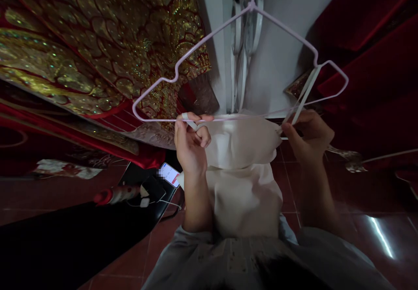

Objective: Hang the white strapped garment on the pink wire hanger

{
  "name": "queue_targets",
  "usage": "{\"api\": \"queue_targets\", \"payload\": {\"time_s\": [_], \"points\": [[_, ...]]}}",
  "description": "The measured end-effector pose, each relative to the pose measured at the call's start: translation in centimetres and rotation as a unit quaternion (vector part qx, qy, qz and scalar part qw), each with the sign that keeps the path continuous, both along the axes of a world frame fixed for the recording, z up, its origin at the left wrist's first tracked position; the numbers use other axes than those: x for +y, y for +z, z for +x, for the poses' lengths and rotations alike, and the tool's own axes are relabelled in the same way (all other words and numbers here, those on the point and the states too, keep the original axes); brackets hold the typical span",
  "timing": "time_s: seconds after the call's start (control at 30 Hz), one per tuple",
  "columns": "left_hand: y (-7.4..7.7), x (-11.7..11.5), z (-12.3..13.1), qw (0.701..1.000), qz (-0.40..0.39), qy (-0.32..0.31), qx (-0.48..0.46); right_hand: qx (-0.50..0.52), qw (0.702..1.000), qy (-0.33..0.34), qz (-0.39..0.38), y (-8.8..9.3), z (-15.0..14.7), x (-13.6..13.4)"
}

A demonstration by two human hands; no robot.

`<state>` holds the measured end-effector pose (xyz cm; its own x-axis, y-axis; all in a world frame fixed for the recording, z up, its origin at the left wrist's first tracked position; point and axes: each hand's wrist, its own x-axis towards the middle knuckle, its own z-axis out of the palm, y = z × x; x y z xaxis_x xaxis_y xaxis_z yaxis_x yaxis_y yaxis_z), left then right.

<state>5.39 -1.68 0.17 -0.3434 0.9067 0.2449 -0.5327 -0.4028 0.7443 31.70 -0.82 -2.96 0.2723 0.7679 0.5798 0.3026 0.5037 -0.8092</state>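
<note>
- Right hand point(308, 135) pinches the right strap point(306, 92), looped over the hanger's point(251, 6) right notch.
- Left hand point(192, 148) curls, left strap point(195, 126) across its fingers, at the hanger's bottom bar.
- Cream cloth point(243, 144) sits below the hanger.
- Lit phone point(169, 173) lies below the hanger's left end.

Both forearms point(197, 205) reach forward, apart. The left hand point(192, 146) is raised with its palm showing, fingers point(204, 137) curled; the right hand point(310, 133) (turned inward) pinches thumb point(291, 135) toward forefinger.
</note>
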Motion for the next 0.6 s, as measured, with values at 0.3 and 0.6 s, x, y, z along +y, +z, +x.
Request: {"api": "queue_targets", "payload": {"time_s": [0.3, 0.6], "points": [[-0.1, 0.1, 0.3, 0.998, 0.010, 0.045, 0.038, -0.040, 0.997, 0.066, 0.029, 4.8, -1.6, -0.6], [-0.4, 0.2, 0.2, 0.999, -0.002, 0.027, 0.045, -0.008, 0.979, 0.016, 0.205, 6.4, 2.5, 5.2]]}}
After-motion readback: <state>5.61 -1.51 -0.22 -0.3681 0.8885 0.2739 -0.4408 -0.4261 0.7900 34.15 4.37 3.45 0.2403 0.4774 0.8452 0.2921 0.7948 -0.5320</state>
